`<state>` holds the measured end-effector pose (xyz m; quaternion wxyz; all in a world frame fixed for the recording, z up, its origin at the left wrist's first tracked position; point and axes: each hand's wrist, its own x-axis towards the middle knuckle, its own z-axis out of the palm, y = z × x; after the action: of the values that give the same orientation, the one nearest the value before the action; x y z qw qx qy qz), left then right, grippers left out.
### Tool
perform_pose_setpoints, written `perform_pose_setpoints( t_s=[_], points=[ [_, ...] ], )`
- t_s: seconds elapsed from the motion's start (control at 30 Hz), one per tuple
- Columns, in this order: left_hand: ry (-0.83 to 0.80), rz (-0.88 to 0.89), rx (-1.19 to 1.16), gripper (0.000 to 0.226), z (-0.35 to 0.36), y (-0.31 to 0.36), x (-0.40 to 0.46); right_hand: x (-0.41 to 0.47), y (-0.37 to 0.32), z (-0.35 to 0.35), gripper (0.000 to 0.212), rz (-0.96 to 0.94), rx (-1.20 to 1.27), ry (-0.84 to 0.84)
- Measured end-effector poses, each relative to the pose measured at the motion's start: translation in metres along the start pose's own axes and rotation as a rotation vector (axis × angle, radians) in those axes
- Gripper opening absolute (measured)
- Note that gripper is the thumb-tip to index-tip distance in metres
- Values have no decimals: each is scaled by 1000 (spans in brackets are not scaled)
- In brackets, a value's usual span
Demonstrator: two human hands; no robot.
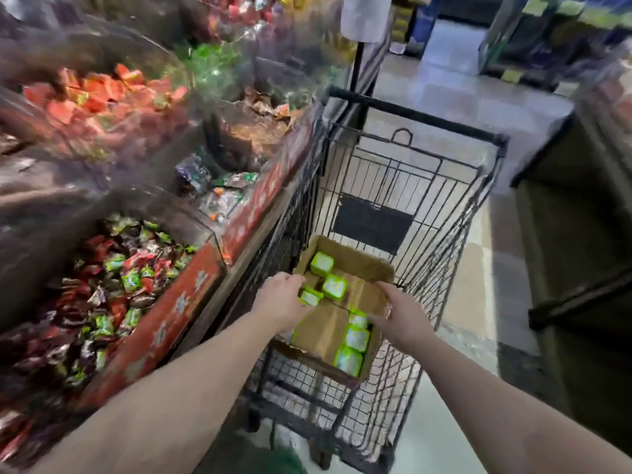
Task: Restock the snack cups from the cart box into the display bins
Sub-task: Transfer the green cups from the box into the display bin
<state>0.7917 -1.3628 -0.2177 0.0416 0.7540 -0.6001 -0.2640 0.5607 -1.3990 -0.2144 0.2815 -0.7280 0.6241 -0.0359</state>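
Two hands: reaching into the box [328,333] in the cart [441,186]
Left hand [278,297]: closed on a green cup [310,296]
Right hand [403,318]: grip unclear
Other cups [355,338]: loose in box
Bins [113,285]: nine o'clock

snack cups [334,286]: small, lime-green rims, pale lids; loose, some flat, some tilted, scattered inside the box.
cart box [352,260]: open brown cardboard, flaps up, in the cart's near end.
display bins [160,323]: left, clear-walled, heaped with wrapped sweets.
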Motion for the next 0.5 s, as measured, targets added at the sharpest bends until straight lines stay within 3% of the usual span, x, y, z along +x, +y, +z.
perform_pose_setpoints(
  t_s=[0.27,0.5],
  points=[
    [-135,-53,-68,68,33,-5,94,98,45,23,61,119,-29,-182],
    [-236,-261,-200,72,102,-11,133,198,85,74,59,66,-167,-435]
  ],
)
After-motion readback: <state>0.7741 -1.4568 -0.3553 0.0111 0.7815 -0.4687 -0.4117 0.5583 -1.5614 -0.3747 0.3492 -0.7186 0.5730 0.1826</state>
